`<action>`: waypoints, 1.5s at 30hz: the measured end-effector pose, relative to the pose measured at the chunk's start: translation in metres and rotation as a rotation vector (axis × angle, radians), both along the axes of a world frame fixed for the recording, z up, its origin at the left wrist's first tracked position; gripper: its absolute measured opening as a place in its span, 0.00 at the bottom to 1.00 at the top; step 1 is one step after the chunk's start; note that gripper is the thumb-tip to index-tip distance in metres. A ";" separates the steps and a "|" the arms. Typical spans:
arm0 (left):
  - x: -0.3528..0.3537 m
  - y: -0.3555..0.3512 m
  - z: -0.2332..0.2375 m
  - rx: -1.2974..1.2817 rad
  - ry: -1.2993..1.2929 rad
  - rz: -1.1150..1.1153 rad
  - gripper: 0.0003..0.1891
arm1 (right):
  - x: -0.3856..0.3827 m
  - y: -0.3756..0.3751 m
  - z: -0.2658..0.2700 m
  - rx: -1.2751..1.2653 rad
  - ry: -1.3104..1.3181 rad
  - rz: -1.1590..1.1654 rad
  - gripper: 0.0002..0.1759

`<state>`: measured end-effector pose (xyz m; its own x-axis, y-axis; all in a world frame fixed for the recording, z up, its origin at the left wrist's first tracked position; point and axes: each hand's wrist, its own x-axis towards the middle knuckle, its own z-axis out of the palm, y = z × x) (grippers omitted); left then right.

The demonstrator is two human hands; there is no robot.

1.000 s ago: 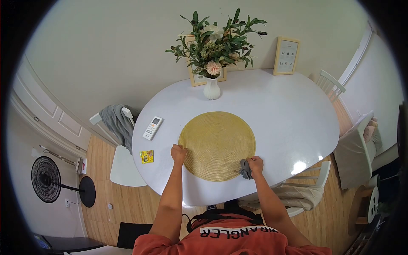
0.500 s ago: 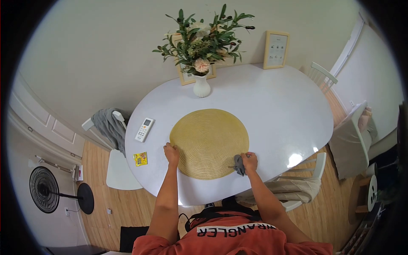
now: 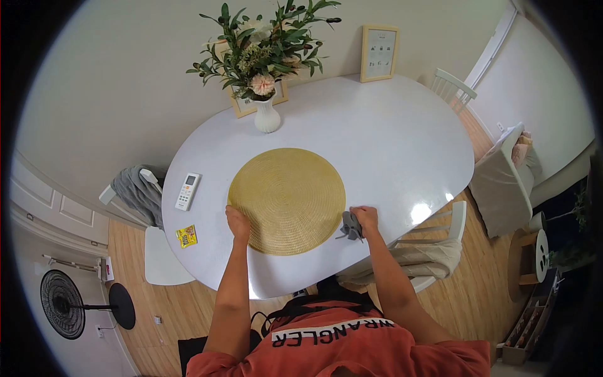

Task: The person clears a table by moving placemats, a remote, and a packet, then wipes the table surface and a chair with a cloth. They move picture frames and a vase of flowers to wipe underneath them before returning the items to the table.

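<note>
On the white table (image 3: 402, 144), the round woven placemat (image 3: 287, 200) lies where it did before; only the view has shifted. The left hand (image 3: 237, 223) is closed on the mat's near-left edge. The right hand (image 3: 365, 218) clutches a grey cloth (image 3: 350, 227) at its right edge.

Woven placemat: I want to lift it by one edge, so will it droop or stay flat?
Probably light and semi-stiff: the woven placemat lies flat and thin with a crisp round rim. Lifted only where the left hand curls, it may sag slightly. On the glossy table it likely slides easily.
</note>
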<state>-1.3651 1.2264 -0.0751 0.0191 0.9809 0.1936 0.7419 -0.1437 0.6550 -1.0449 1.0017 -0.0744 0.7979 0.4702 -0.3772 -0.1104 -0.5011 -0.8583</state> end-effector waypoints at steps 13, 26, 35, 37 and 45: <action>-0.003 0.013 -0.012 -0.098 0.117 0.109 0.20 | -0.059 0.047 0.052 -0.450 -0.556 0.239 0.21; -0.026 0.040 -0.011 -0.335 0.181 0.098 0.28 | -0.035 0.060 0.072 -0.568 -0.176 0.261 0.23; -0.004 0.015 0.005 -0.151 0.053 0.038 0.23 | -0.085 0.063 0.061 -0.397 -0.731 0.377 0.14; -0.003 0.010 0.002 -0.020 0.041 -0.009 0.23 | -0.079 0.062 0.064 -0.366 -0.602 0.271 0.16; -0.005 0.011 0.003 -0.085 -0.169 -0.028 0.22 | -0.017 0.064 0.023 -0.007 0.199 0.246 0.12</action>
<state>-1.3702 1.2372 -0.0717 0.0207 0.9934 0.1130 0.6165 -0.1017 0.7808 -1.0615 1.0660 -0.0514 0.5709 0.6368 -0.5182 -0.1503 -0.5394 -0.8285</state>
